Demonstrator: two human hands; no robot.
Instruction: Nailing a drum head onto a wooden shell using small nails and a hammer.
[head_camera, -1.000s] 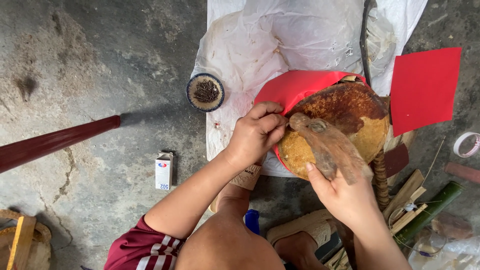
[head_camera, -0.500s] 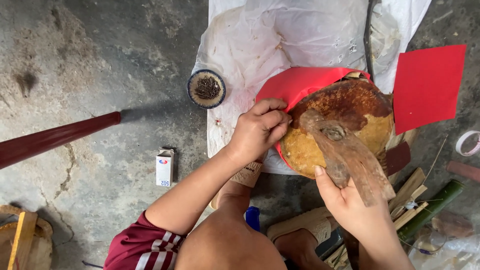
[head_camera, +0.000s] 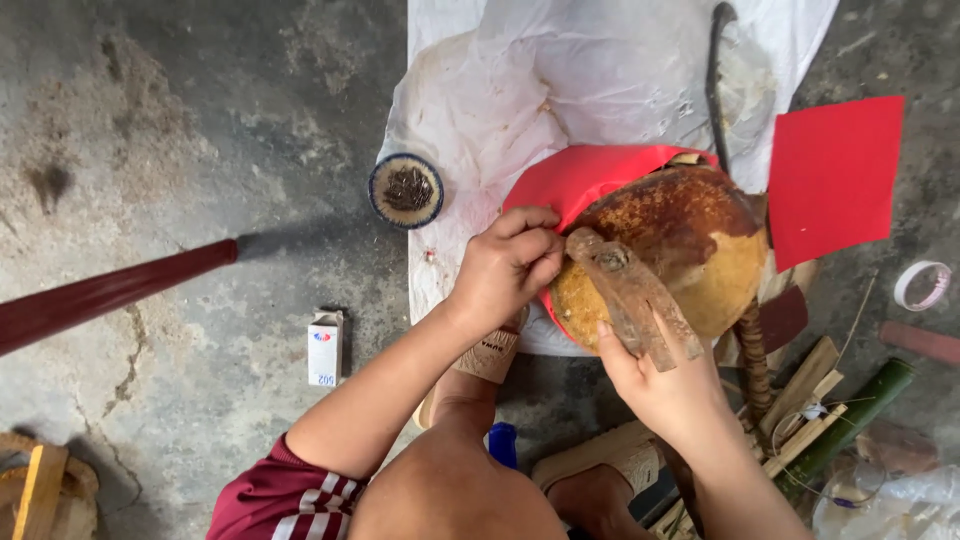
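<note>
White sheet (head_camera: 600, 90) on concrete floor, bearing a brown gourd (head_camera: 680, 250) wrapped at left in red paper (head_camera: 580, 180). Right hand (head_camera: 665, 385) grips a hammer (head_camera: 630, 295) against the gourd; left hand (head_camera: 505, 265), fingers curled, pinches the paper's edge. Nail dish (head_camera: 405, 190) near.

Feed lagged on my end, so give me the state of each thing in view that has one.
left hand: fingers pinched at the red sheet's edge on the gourd
right hand: gripping hammer
hammer: head resting on the gourd
gourd: partly covered by red sheet
small round dish: open, dark contents
small box: lying flat
</note>
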